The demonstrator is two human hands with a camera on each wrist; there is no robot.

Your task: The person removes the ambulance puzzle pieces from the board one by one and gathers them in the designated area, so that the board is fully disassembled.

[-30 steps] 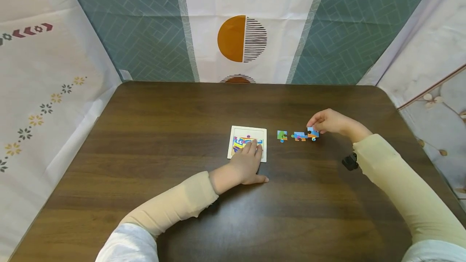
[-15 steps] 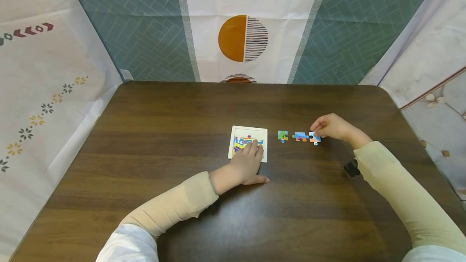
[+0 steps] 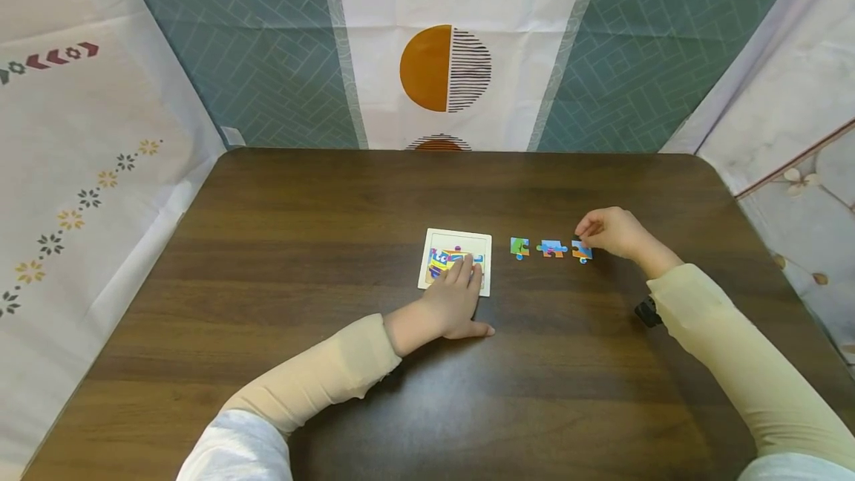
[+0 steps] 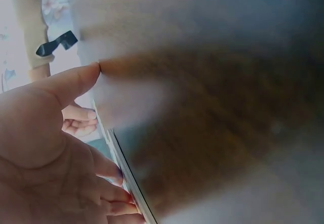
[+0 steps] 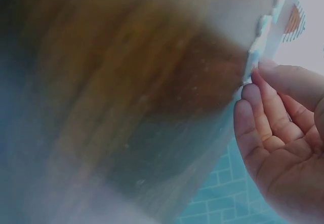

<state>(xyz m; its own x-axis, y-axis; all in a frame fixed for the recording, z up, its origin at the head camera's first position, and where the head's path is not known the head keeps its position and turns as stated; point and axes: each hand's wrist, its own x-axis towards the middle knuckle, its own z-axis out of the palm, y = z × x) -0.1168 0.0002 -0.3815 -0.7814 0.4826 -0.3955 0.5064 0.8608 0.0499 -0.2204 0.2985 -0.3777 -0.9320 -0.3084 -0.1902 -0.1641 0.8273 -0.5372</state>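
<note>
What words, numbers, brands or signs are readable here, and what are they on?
None can be read.
Picture in the pale puzzle tray: letter-like marks, too small to read and partly covered by the left hand.
Loose puzzle pieces: bright colours, no readable lettering.
Left cloth: flowers and arrow-like shapes, apparently decoration.
Back cloth: circles and stripes, no text.

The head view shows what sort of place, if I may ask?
Probably a makeshift indoor tabletop workspace: a brown wood-grain table, a teal-and-white patterned cloth hanging behind it, and a white, square puzzle tray.
</note>
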